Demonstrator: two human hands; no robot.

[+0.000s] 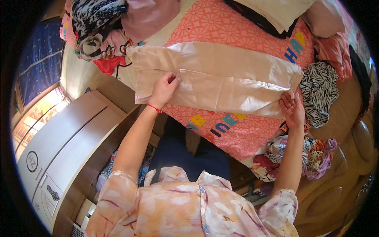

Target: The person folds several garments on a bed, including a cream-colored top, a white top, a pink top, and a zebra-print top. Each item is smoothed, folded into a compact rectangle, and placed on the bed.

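Note:
A shiny cream satin garment (221, 59) lies in a long folded strip across the bed, one layer turned back over the other. My left hand (164, 91), with a red string on its wrist, pinches the edge of the upper layer near the strip's left part. At the right end, my right hand (293, 110) has its fingers curled at the near corner of the same cloth, the thumb along its outer side. Some fold lines and creases show along the satin. Whether it is trousers or another garment, I cannot tell.
Beneath lies a coral patterned bedsheet (233, 136) with coloured letters. Clothes (98, 23) are heaped at the far left. A zebra-print cloth (319, 93) and small bunched clothes (316, 158) lie to the right, by a carved wooden headboard (331, 197). A pale cabinet (63, 146) stands left.

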